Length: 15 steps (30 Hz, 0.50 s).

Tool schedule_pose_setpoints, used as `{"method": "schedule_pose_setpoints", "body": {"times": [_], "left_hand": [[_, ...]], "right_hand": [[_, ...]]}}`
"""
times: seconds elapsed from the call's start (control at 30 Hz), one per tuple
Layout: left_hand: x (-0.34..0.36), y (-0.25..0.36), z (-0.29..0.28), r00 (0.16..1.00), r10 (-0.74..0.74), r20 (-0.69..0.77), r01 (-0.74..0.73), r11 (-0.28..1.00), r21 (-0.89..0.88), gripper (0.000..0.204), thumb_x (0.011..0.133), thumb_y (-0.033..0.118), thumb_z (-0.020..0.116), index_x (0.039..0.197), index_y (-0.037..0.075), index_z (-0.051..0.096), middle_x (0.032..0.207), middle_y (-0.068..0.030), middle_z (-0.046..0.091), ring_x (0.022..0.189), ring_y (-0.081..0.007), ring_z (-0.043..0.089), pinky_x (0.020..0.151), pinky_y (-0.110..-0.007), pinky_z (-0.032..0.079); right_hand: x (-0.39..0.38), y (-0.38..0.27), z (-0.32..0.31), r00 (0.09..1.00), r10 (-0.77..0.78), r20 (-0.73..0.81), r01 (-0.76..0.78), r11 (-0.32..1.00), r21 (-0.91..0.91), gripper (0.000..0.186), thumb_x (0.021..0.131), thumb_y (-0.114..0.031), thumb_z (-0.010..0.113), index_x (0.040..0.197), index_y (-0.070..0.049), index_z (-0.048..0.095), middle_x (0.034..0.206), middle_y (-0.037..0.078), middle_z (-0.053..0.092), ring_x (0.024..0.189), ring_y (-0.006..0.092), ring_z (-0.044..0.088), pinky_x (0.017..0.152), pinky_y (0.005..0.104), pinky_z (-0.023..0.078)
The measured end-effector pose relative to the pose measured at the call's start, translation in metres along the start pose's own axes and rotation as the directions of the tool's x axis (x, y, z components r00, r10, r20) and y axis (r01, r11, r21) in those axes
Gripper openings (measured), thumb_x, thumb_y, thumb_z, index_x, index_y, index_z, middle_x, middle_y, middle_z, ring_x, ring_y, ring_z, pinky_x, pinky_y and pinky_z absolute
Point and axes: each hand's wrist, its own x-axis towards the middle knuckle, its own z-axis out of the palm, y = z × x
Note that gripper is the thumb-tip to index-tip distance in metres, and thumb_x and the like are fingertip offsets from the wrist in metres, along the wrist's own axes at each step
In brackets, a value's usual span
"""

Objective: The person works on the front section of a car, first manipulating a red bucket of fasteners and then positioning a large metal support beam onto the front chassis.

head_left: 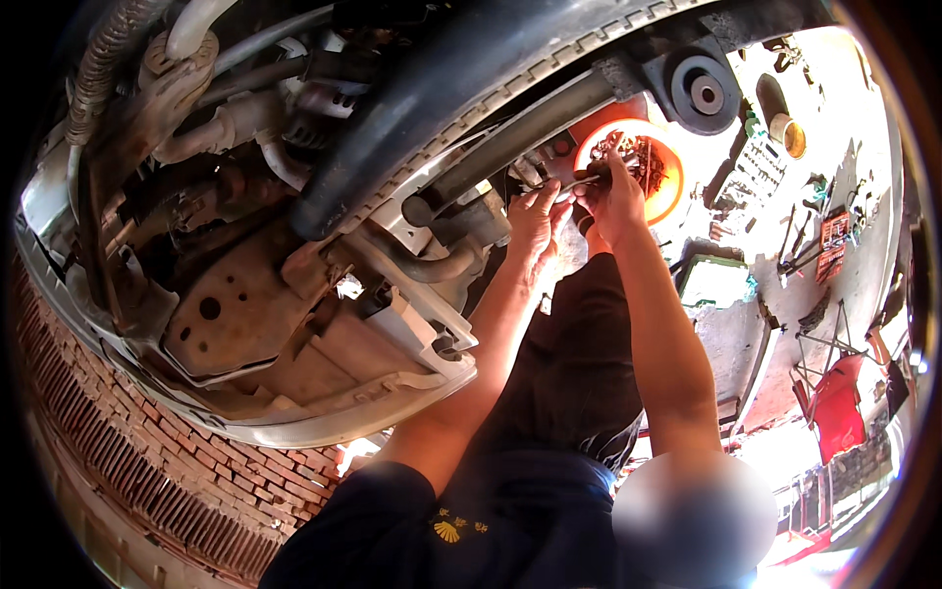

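My left hand and my right hand are close together in front of me, below the vehicle's dark bar. Between them runs a thin, pale, curved piece, like a short wire or narrow tube; its exact kind is too small to make out. The left fingertips pinch one end of it. At the other end the right fingers are closed on it, next to something dark. Just behind the right hand is an orange bucket with many small, reddish-brown pieces inside.
Vehicle underbody parts fill the left side, and a long dark bar with a round bushing crosses above my hands. Tools and a socket set lie on the ground at right. A red folding chair stands further right, a brick surface lower left.
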Motion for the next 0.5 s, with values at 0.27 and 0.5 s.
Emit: {"method": "schedule_pose_setpoints", "body": {"times": [0.27,0.5], "left_hand": [[0.008,0.003,-0.006,0.984,-0.048,0.172,0.065,0.993,-0.095,0.023,0.091,0.015,0.077,0.106,-0.001,0.067,0.094,-0.0121,0.072,0.073,-0.0162,0.07,0.062,-0.023,0.06],[0.011,0.0,-0.007,0.982,-0.015,0.187,0.052,0.979,-0.195,0.021,0.09,0.008,0.076,0.108,0.0,0.068,0.104,-0.0137,0.074,0.093,-0.0235,0.073,0.082,-0.028,0.064]], "right_hand": [[-0.074,0.03,0.022,0.701,-0.573,0.424,0.702,0.451,-0.551,0.021,0.099,-0.02,0.064,0.107,-0.001,0.064,0.103,0.013,0.069,0.091,0.0189,0.067,0.079,0.0343,0.054],[0.01,0.002,0.005,0.996,0.023,-0.081,-0.018,0.998,0.066,0.037,0.105,-0.036,0.054,0.106,0.001,0.058,0.087,0.016,0.072,0.063,0.0183,0.063,0.06,0.0317,0.05]]}}
